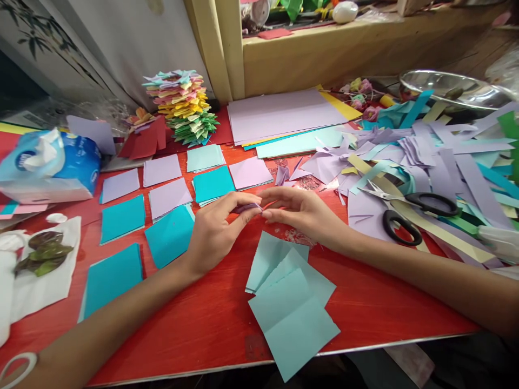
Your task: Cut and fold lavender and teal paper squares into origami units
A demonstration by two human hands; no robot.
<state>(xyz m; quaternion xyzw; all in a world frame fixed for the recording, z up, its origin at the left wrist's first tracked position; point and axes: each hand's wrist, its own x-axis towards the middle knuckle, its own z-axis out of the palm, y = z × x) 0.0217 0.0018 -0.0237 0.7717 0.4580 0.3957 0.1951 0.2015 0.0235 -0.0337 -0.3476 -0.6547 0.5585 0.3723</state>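
A small folded piece of lilac paper (249, 206) is pinched between the fingertips of my left hand (217, 229), mostly hidden by them. My right hand (298, 210) meets it from the other side, thumb and fingers closed at the paper's tip. Below the hands lie overlapping light teal paper squares (294, 319), one hanging past the table's front edge. Just behind my right hand are small folded lilac pieces (283, 174). Left of my left hand are stacks of cut squares, among them a turquoise stack (168, 237) and a lilac stack (169, 199).
Scissors (399, 208) with black handles lie on a heap of paper strips (441, 156) at right. A layered tower of folded paper (182, 108) stands at the back beside large sheets (284, 116). A tissue pack (51, 165) sits left, a metal bowl (454, 89) back right.
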